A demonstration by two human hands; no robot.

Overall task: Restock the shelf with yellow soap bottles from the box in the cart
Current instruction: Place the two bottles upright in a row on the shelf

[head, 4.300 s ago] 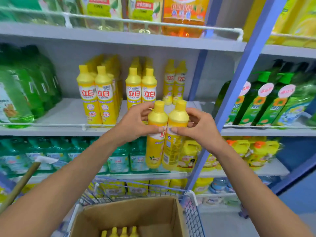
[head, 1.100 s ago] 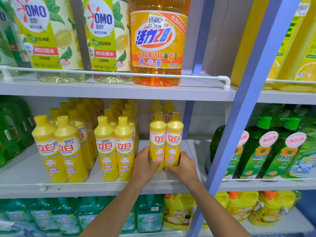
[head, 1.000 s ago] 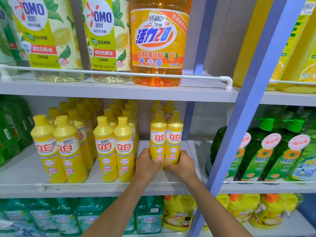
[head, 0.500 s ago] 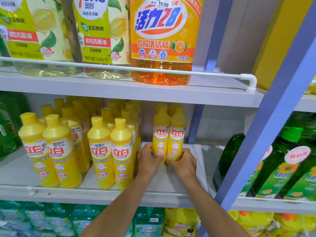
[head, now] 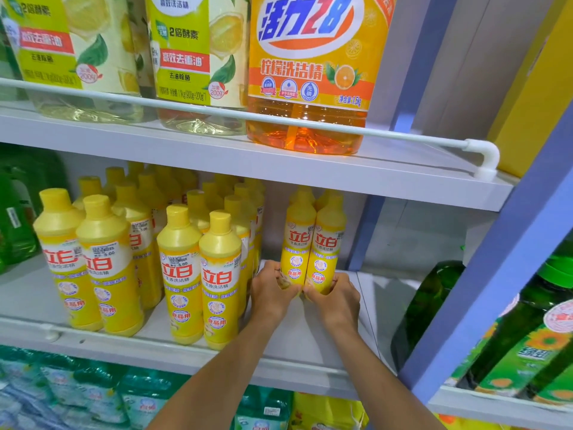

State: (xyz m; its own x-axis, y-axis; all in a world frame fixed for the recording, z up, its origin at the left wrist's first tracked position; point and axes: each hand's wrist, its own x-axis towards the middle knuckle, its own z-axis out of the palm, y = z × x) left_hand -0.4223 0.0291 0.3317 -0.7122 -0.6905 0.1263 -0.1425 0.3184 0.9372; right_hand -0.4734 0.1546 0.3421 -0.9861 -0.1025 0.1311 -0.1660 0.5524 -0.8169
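Observation:
Two yellow soap bottles stand upright side by side, deep on the middle shelf (head: pixel 310 333). My left hand (head: pixel 271 291) grips the base of the left bottle (head: pixel 298 240). My right hand (head: pixel 336 297) grips the base of the right bottle (head: pixel 329 243). More yellow bottles are partly hidden right behind this pair. To the left stand rows of the same yellow bottles, the nearest pair (head: pixel 201 268) at the shelf front. The box and the cart are out of view.
The upper shelf with its white rail (head: pixel 279 119) carries large detergent jugs, an orange one (head: pixel 310 72) above my hands. A blue upright post (head: pixel 483 290) bounds the bay on the right, with green bottles (head: pixel 527 330) beyond. Teal and yellow packs fill the shelf below.
Both hands have pushed the two bottles further back on the shelf, against those behind. The view has moved closer to the shelf and the grip stays at the bases.

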